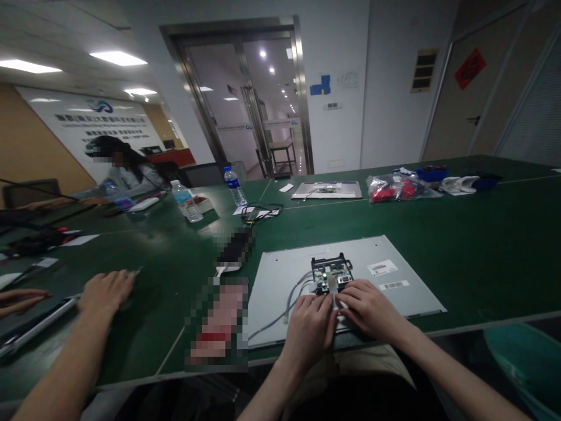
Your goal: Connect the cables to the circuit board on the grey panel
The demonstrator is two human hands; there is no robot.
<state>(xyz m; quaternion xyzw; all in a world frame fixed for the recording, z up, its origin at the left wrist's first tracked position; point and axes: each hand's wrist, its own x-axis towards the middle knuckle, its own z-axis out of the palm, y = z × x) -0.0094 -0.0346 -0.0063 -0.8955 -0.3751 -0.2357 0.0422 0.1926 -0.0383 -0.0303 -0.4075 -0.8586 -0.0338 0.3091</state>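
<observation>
A flat grey display panel (280, 275) lies on the green table with its back side up. Attached to it is a black bracket with a circuit board (326, 279), and grey cables (293, 298) curve away from its left side. Between my hands a pale flat cable (332, 285) runs from the board toward the panel's near edge. My left hand (309, 321) is closed, fingertips pinched at the cable's near end. My right hand (370, 307) is closed at the same spot from the right, thumb and fingers together. The cable's tip is hidden by my fingers.
At left, another person's arm and hand (107, 289) rest near a long panel (39, 327). A blurred phone (235, 248) lies beside my panel. Bottles (234, 186), a coiled black cable (263, 211), a second panel (346, 190) and a plastic bag (394, 188) are farther back.
</observation>
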